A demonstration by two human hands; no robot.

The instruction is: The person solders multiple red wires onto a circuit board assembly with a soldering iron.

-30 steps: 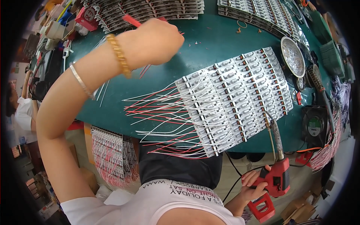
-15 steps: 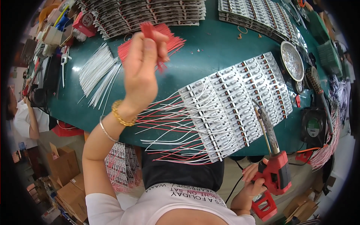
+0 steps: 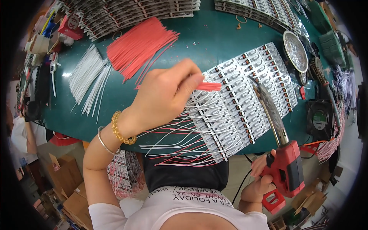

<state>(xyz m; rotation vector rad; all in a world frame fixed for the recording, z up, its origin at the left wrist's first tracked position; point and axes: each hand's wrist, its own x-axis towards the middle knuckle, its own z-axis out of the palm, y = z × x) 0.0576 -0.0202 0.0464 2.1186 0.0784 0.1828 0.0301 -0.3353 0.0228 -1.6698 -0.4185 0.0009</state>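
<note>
My left hand is closed around a small bunch of red wires, whose ends stick out to the right above the white panel of small circuit boards. Red and white wires trail leftward from the panel's left edge. In my right hand is a red and black soldering gun, gripped by its handle. Its long metal nose points up over the panel's right part. A fanned pile of red wires lies on the table beyond my left hand, and white wires lie left of it.
Stacks of circuit panels stand along the back of the green table. At the right are a round metal dish, a brush and a black boxy device. Cardboard boxes stand on the floor at left; another person sits beyond.
My left hand has come from the red wire pile toward me and right, bringing a bunch of red wires to the panel's upper left corner. The soldering gun has shifted slightly.
</note>
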